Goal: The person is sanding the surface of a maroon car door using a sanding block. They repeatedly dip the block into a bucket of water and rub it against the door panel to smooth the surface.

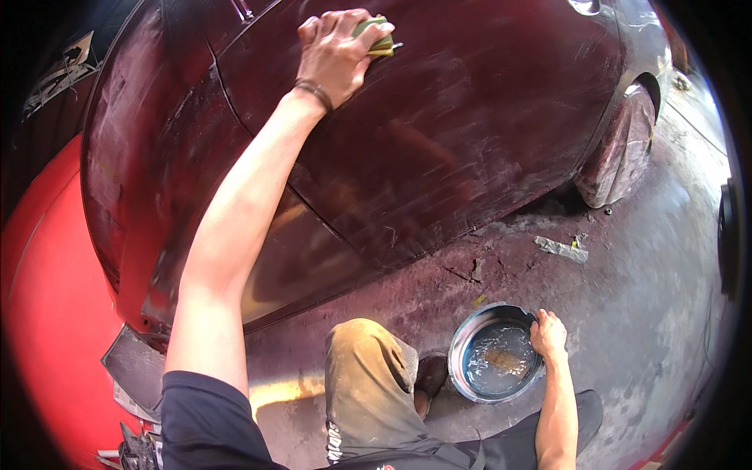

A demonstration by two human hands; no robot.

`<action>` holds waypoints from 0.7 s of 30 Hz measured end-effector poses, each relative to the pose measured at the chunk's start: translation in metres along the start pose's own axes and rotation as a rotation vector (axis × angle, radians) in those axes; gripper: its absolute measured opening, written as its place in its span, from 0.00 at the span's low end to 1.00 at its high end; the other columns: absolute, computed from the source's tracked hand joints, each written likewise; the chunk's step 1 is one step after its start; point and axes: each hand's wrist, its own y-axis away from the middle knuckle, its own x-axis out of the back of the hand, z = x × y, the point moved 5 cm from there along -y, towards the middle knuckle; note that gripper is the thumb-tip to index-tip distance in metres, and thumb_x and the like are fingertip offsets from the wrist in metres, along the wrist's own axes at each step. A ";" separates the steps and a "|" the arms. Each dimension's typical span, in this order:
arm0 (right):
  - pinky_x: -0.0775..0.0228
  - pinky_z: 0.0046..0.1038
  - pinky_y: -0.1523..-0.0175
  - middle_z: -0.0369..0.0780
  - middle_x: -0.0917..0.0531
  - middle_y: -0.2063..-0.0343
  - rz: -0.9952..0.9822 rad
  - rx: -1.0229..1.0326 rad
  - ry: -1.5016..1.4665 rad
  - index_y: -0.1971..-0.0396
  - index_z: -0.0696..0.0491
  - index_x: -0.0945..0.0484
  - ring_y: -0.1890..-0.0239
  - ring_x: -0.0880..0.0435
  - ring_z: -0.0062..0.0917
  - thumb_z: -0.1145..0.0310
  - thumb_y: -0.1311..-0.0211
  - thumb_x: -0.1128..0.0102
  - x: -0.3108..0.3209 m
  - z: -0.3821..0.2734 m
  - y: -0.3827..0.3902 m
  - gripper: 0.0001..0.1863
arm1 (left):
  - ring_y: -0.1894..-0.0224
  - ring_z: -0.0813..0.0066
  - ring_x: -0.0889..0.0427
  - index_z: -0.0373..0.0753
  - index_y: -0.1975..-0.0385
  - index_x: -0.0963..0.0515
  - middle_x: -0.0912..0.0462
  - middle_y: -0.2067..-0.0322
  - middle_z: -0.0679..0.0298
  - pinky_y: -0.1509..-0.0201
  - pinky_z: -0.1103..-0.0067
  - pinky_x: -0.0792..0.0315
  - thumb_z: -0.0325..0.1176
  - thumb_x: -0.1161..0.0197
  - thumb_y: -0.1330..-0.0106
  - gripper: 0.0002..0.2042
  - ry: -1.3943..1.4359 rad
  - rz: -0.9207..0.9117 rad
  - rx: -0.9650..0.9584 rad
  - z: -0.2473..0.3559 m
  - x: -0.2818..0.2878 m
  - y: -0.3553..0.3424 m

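My left hand (335,53) is stretched up and pressed against the dark red car door panel (470,133), closed around a yellow-green sanding pad (379,41). The panel looks dull and streaked with scratch marks. My right hand (548,335) is low at the right, gripping the rim of a round metal bowl (468,338) that sits on the floor and holds shallow water with something brownish lying in it. My bent knee (368,368) in tan trousers is just left of the bowl.
The car's wheel (619,153), masked and dusty, is at the right. A bright red car body (55,313) fills the left side. The concrete floor (650,313) is stained, with a scrap of tape (561,248) lying on it.
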 end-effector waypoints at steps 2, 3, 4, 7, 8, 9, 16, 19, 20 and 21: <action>0.18 0.50 0.42 0.50 0.13 0.51 0.010 -0.014 0.001 0.48 0.53 0.15 0.48 0.10 0.49 0.65 0.33 0.33 0.004 0.011 0.000 0.16 | 0.32 0.60 0.23 0.54 0.41 0.16 0.18 0.38 0.67 0.27 0.58 0.38 0.27 0.25 0.45 0.28 0.065 0.005 0.060 -0.006 0.012 0.042; 0.18 0.50 0.42 0.50 0.13 0.51 0.012 -0.007 -0.014 0.49 0.53 0.15 0.49 0.11 0.49 0.65 0.34 0.33 0.002 0.014 -0.003 0.16 | 0.32 0.60 0.22 0.54 0.41 0.16 0.18 0.37 0.67 0.27 0.58 0.38 0.26 0.24 0.46 0.29 0.047 0.003 0.077 -0.015 0.023 0.069; 0.18 0.51 0.42 0.50 0.13 0.51 0.015 -0.001 -0.032 0.49 0.54 0.15 0.49 0.11 0.49 0.65 0.34 0.33 -0.002 0.015 -0.005 0.16 | 0.33 0.60 0.22 0.53 0.42 0.16 0.18 0.37 0.67 0.27 0.59 0.38 0.25 0.24 0.47 0.29 0.022 -0.023 0.101 -0.023 0.037 0.096; 0.18 0.50 0.42 0.50 0.13 0.53 0.079 0.050 -0.064 0.51 0.55 0.15 0.49 0.11 0.49 0.64 0.33 0.33 -0.010 0.004 -0.011 0.15 | 0.34 0.60 0.21 0.53 0.43 0.16 0.17 0.38 0.67 0.29 0.59 0.37 0.25 0.23 0.49 0.29 -0.030 -0.056 0.124 -0.031 0.054 0.112; 0.18 0.50 0.43 0.50 0.13 0.55 0.095 0.050 -0.056 0.51 0.55 0.15 0.49 0.11 0.49 0.64 0.32 0.33 -0.011 0.001 -0.011 0.14 | 0.34 0.61 0.20 0.53 0.43 0.16 0.17 0.38 0.68 0.29 0.59 0.37 0.25 0.23 0.49 0.29 -0.034 -0.053 0.131 -0.028 0.054 0.109; 0.19 0.50 0.42 0.51 0.12 0.55 0.085 0.032 -0.085 0.52 0.55 0.15 0.49 0.11 0.50 0.63 0.32 0.33 -0.010 0.003 -0.009 0.14 | 0.34 0.60 0.20 0.54 0.43 0.15 0.17 0.38 0.68 0.29 0.59 0.37 0.26 0.23 0.48 0.28 -0.027 -0.030 0.106 -0.022 0.041 0.095; 0.18 0.51 0.44 0.49 0.13 0.56 0.010 0.027 -0.096 0.51 0.51 0.14 0.50 0.11 0.50 0.62 0.29 0.33 0.001 0.005 0.000 0.12 | 0.37 0.58 0.23 0.50 0.45 0.19 0.19 0.46 0.64 0.34 0.54 0.37 0.34 0.28 0.33 0.17 0.027 -0.009 0.001 0.027 -0.025 -0.074; 0.18 0.52 0.45 0.49 0.13 0.56 0.004 -0.002 -0.091 0.51 0.50 0.14 0.49 0.11 0.50 0.62 0.28 0.34 0.005 0.022 0.004 0.12 | 0.34 0.57 0.22 0.53 0.41 0.17 0.18 0.37 0.67 0.33 0.56 0.37 0.31 0.27 0.37 0.22 0.068 0.013 -0.082 0.024 -0.026 -0.032; 0.18 0.52 0.45 0.49 0.13 0.56 0.000 -0.006 -0.084 0.51 0.51 0.14 0.49 0.11 0.51 0.62 0.28 0.34 0.006 0.025 0.004 0.12 | 0.32 0.58 0.22 0.52 0.40 0.17 0.18 0.34 0.64 0.30 0.56 0.38 0.28 0.26 0.40 0.26 0.189 -0.035 -0.122 0.023 -0.016 0.000; 0.18 0.52 0.45 0.49 0.12 0.56 0.000 -0.005 -0.083 0.51 0.51 0.14 0.49 0.11 0.51 0.62 0.27 0.34 0.007 0.024 0.001 0.12 | 0.30 0.58 0.23 0.54 0.39 0.16 0.19 0.34 0.65 0.28 0.56 0.38 0.25 0.26 0.44 0.29 0.171 -0.072 -0.133 0.020 -0.004 0.036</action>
